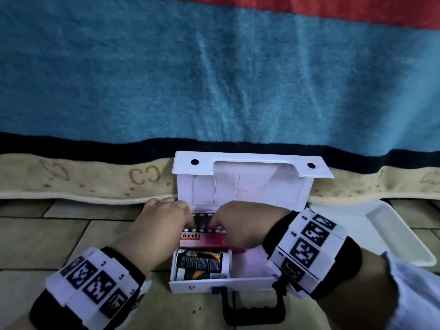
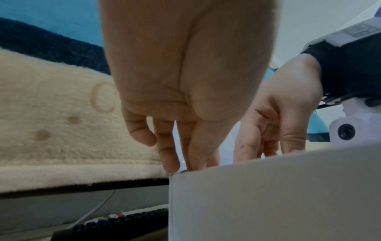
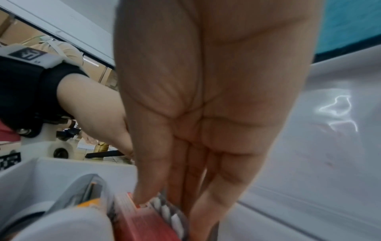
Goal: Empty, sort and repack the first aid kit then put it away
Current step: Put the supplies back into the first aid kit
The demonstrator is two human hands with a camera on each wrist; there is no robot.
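The white first aid kit (image 1: 223, 283) lies open on the floor, its lid (image 1: 250, 186) upright against the bed. Inside, from front to back, are a white bottle (image 1: 202, 263) with a black and orange label on its side, a red Bacidin box (image 1: 202, 239) and a silver blister pack (image 1: 202, 219). My left hand (image 1: 188, 217) reaches down to the pack's left end, and my right hand (image 1: 214, 221) to its right end. In the right wrist view the thumb and fingers of my right hand (image 3: 164, 195) pinch the blister pack (image 3: 171, 215). The kit's wall (image 2: 268, 195) hides my left hand's (image 2: 181, 163) fingertips.
A white tray (image 1: 392, 234) sits on the tiled floor right of the kit. A striped blanket (image 1: 214, 79) hangs over the bed edge right behind the lid. The kit's dark handle (image 1: 252, 306) sticks out toward me. A keyboard (image 2: 115, 223) lies under the bed.
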